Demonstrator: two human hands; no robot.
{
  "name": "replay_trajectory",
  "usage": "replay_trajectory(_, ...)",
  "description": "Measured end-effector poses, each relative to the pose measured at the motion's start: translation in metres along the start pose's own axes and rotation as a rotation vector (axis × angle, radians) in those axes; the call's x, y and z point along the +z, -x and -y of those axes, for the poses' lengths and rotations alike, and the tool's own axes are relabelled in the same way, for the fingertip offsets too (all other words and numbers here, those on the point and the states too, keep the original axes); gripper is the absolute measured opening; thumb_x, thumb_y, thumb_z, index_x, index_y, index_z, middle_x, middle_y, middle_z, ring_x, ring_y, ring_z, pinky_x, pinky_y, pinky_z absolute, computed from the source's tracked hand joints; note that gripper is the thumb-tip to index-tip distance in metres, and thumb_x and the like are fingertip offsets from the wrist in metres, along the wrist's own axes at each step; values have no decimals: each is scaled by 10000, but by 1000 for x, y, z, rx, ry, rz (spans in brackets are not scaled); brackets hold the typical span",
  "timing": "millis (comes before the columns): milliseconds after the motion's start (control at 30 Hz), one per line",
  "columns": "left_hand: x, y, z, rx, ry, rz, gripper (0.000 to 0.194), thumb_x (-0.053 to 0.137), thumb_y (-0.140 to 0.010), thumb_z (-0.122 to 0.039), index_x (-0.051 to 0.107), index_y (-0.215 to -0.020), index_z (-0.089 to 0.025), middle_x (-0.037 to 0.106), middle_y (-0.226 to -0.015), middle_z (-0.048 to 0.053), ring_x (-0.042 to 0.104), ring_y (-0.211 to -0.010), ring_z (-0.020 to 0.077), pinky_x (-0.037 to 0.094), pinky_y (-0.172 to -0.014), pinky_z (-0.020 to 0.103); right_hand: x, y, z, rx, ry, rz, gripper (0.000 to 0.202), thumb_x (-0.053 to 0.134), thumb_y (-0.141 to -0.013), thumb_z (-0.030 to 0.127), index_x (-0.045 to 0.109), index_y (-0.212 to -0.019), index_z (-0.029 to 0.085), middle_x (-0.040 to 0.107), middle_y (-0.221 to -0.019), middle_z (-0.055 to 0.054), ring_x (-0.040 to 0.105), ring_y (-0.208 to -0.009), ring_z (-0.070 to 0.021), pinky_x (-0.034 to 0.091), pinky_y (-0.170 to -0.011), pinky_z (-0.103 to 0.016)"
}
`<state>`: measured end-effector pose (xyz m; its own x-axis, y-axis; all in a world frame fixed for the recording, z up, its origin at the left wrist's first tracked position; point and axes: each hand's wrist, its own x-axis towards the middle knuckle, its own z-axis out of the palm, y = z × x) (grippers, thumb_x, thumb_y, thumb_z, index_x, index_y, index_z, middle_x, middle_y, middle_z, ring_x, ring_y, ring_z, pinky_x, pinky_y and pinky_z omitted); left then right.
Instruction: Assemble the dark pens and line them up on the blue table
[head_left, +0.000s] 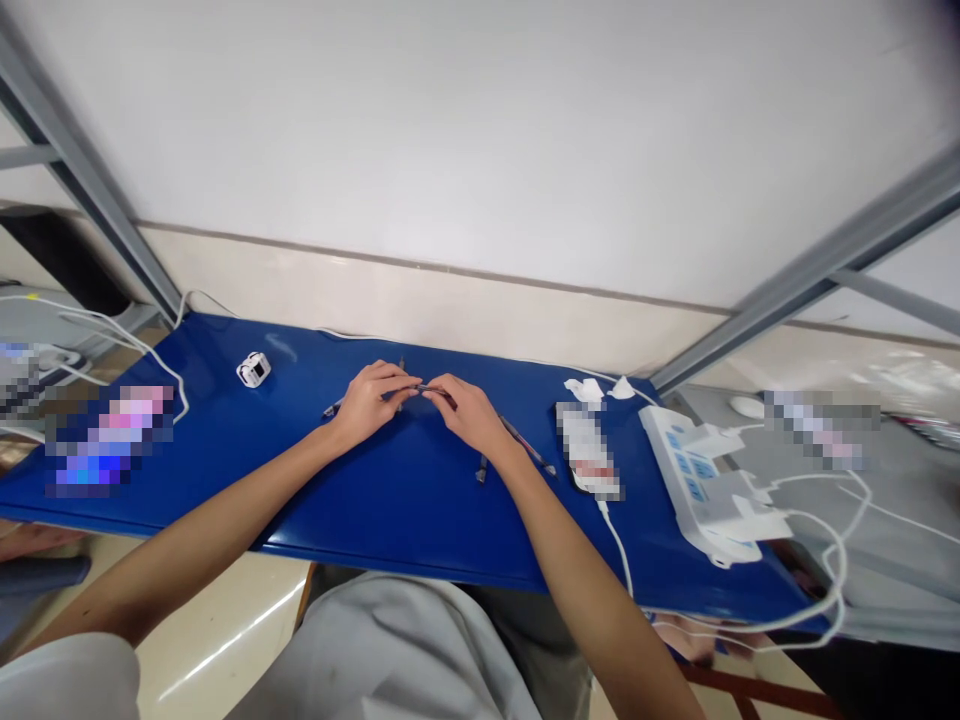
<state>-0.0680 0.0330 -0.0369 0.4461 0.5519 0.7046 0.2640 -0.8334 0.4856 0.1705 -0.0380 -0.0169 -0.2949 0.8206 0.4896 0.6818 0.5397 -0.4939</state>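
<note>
Over the middle of the blue tabletop [405, 510], my left hand [369, 400] and my right hand [466, 412] meet fingertip to fingertip. Both pinch a thin, dark, pen-like piece [425, 388], mostly covered by the fingers. Beside my left hand, the end of a pen [330, 410] shows, and another slim tip [402, 362] sticks out behind it. Partly under my right wrist lie a dark pen [481, 470] and a reddish-and-dark pen [534, 450]. The small details of the held piece are too fine to make out.
A small white device [253, 369] stands at the back left. One phone [116, 440] lies at the left edge, and another phone [589, 450] on a cable lies to the right. Beyond it are crumpled tissues [585, 390] and a white power strip [686, 470] with plugs and trailing cables.
</note>
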Motion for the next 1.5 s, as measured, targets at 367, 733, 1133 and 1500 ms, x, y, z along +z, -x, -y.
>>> replay_trajectory(367,0,-1,-4,-26,13,-21,238,748,-1082,-400,877,-1234,-271,857,-1109,90,734,-991,249,580,-936,447,-10,-2,1,118,-155,-78,304,663,-1119,536,783,-1093,258,811,-988,-65,708,-789,-223,553,-758,-359)
replay_trajectory(733,-2,-1,-17,-99,9,-60,255,730,-1095,-431,862,-1256,-285,865,-1054,64,742,-954,238,547,-918,440,-7,-7,1,379,-830,-221,443,868,-962,586,803,-1246,252,708,-831,1,625,-686,-167,550,-685,-338)
replay_trajectory(1133,4,3,-31,-109,-1,-87,226,779,-1067,-341,847,-1282,-352,865,-1014,24,780,-913,241,577,-910,490,3,-6,9,434,-986,-222,389,829,-1038,506,747,-1361,305,841,-1250,-84,800,-1131,-256,665,-972,-434)
replay_trajectory(1500,1,5,-42,-36,-112,-114,627,882,-945,-160,733,-1457,-488,876,-1038,-20,783,-907,284,595,-837,546,3,1,13,610,-1059,-263,200,933,-956,423,773,-935,304,859,-1018,-49,791,-850,-237,684,-858,-441)
